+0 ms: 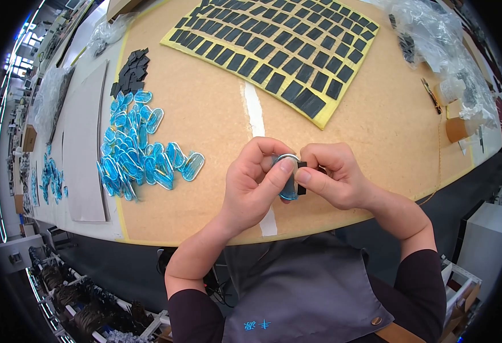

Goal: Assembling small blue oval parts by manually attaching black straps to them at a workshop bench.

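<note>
My left hand (255,182) pinches a blue oval piece with a pale rim (290,188) above the near middle of the table. Against its right side, my right hand (334,176) grips a small black rectangular piece (302,186) between thumb and fingers. The two pieces touch or overlap; the fingers partly hide where they meet. To the left lies a heap of similar blue oval pieces (129,151). Just beyond it is a pile of loose black rectangles (132,71). At the far side a yellow-edged board (321,121) carries rows of black rectangles (275,82).
A brown-topped table (205,114) bears a white strip (255,108) down its middle. A grey flat sheet (85,148) lies at the left. Clear plastic bags (428,34), a container of amber liquid (459,128) and tweezers (431,96) are on the right.
</note>
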Tool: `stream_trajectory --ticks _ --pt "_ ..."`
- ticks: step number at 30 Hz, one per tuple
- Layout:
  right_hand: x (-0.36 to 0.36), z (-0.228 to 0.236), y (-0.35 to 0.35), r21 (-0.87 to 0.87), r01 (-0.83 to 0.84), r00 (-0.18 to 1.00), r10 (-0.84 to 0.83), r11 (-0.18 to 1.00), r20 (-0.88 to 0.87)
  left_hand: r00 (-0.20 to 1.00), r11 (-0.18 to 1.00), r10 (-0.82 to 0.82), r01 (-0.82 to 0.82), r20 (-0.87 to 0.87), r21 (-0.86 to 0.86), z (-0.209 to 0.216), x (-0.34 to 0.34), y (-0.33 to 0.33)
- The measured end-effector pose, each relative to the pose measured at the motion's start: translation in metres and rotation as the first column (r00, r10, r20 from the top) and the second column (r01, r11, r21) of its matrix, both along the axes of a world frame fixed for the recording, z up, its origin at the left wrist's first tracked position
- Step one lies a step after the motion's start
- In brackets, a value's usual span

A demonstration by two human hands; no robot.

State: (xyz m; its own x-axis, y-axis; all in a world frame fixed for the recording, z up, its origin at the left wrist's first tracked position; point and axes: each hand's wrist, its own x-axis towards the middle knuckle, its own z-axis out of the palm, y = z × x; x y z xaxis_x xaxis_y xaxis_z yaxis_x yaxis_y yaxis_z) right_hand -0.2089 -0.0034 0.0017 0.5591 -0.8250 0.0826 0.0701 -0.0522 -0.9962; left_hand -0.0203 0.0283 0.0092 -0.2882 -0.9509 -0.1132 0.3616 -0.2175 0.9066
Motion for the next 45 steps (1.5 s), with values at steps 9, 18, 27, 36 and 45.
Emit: stream_trajectory --ticks 9,18,27,36,45 --pt "0.0 0.007 -0.012 -0.614 -0.011 0.993 -0.065 0.789 -0.102 0.964 0.822 0.149 0.003 0.219 -0.57 -0.014 0.01 -0.011" --pt "-0.001 0.004 -0.014 -0.652 0.128 0.987 -0.158 0.747 0.012 0.935 0.615 0.278 0.004 0.222 -0.788 -0.01 0.014 -0.017" --pt "-0.005 0.006 -0.015 -0.707 0.188 0.971 -0.24 0.682 0.027 0.875 0.605 0.371 0.025 0.31 -0.795 -0.009 0.016 -0.017" --pt "-0.001 0.004 -0.013 -0.563 0.168 0.983 -0.183 0.809 0.03 0.909 0.665 0.327 -0.026 0.259 -0.746 -0.01 0.012 -0.013" --pt "0.0 -0.001 -0.014 -0.485 0.111 0.993 -0.115 0.868 0.023 0.893 0.604 0.35 0.015 0.282 -0.797 -0.002 0.012 -0.013"
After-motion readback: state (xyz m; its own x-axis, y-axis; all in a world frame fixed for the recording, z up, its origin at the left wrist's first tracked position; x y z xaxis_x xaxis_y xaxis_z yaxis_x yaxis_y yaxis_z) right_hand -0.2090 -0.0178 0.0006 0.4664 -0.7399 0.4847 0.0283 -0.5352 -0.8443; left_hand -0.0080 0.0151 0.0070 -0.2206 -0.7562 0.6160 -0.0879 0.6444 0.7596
